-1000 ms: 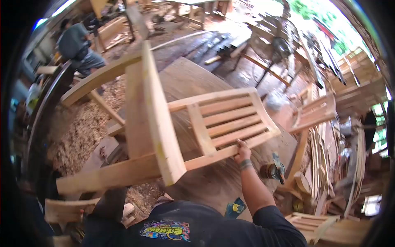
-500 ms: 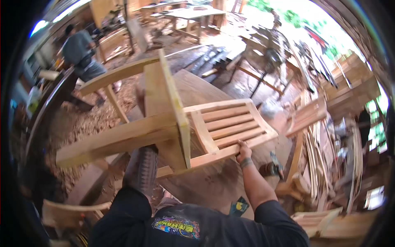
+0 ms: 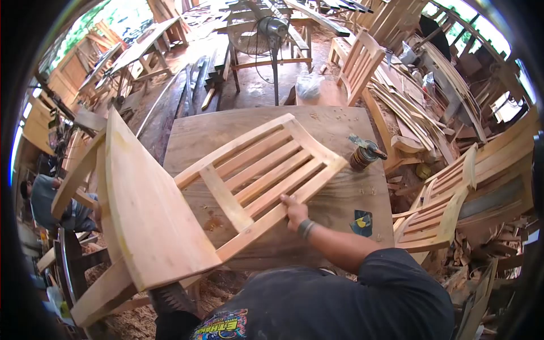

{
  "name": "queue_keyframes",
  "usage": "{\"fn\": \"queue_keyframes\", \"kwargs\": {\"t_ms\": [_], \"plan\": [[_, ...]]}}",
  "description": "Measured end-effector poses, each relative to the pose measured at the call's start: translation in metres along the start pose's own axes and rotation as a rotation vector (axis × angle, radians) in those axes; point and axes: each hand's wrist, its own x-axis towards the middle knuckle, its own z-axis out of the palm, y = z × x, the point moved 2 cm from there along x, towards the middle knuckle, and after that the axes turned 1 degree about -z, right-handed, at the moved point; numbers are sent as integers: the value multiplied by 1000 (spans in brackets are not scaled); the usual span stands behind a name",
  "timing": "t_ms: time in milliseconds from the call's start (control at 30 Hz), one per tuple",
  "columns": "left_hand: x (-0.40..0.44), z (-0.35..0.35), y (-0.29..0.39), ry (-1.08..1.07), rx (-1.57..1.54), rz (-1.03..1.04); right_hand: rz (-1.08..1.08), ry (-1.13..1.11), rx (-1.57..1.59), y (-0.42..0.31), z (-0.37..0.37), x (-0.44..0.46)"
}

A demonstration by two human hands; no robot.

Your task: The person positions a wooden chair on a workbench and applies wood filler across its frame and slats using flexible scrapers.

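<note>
A pale, unvarnished wooden chair (image 3: 153,218) lies tipped over, its slatted backrest (image 3: 266,164) over the tabletop (image 3: 334,122). Its broad seat rises at the left, with the legs pointing away to the left. My right hand (image 3: 295,213) is closed around the near side rail of the backrest, below the slats. Only my left forearm shows, in a dark patterned sleeve (image 3: 175,298) under the seat's lower edge; the left hand itself is hidden by the chair.
A can (image 3: 362,157) with a brush across it stands at the table's right side, near a dark sandpaper-like piece (image 3: 361,222). Beyond stands a fan (image 3: 273,31). More slatted chairs (image 3: 436,212) are at right. Another person (image 3: 48,204) is at far left.
My view has swung to the right. The chair has turned, so the seat's flat face now shows where its edge did before. My right hand has stayed on the backrest rail.
</note>
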Motion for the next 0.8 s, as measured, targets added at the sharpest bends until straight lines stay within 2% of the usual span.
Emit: {"fn": "queue_keyframes", "kwargs": {"t_ms": [133, 200, 367, 433, 667, 800], "plan": [[89, 6, 16, -53, -9, 128, 129, -32, -44, 28, 5, -81], [130, 20, 12, -82, -4, 154, 269, -46, -11, 35, 0, -96], [203, 53, -41, -151, 24, 119, 392, -18, 27, 48, -7, -99], [221, 72, -71, -187, 37, 72, 389, -81, 82, 60, -17, -78], [242, 133, -177, -292, 45, -77, 311, 31, 137, 68, -16, -43], [244, 161, -209, -329, 34, -103, 338, 27, 95, 72, -20, -32]]}}
